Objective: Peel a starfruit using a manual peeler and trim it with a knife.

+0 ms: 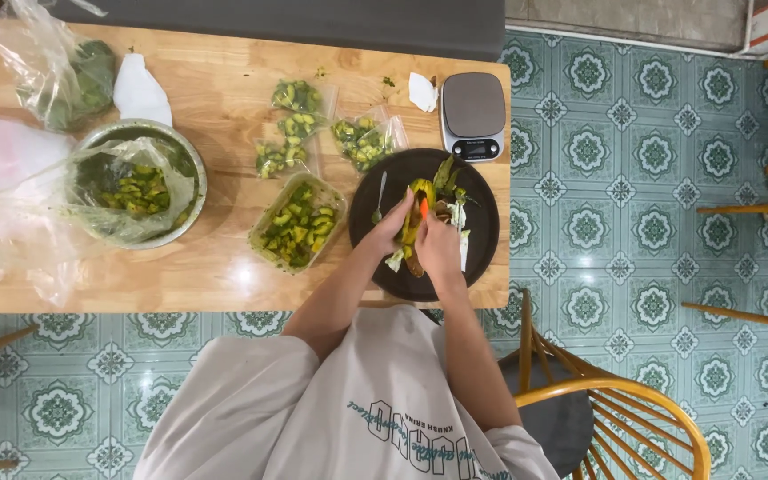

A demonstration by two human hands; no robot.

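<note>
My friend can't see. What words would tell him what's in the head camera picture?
Seen from above, a person's left hand and right hand hold a green-yellow fruit over a round dark tray on a wooden table. Nearby sit a tub of green pieces, a metal bowl, small filled bags and a kitchen scale.

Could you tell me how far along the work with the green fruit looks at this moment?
Done: cut green pieces fill three small bags, a plastic tub and a lined metal bowl. In hand: the left hand steadies a fruit on the dark round tray while the right hand works it with an orange-handled tool. Left: a bag of green produce at the table corner looks untouched.
</note>
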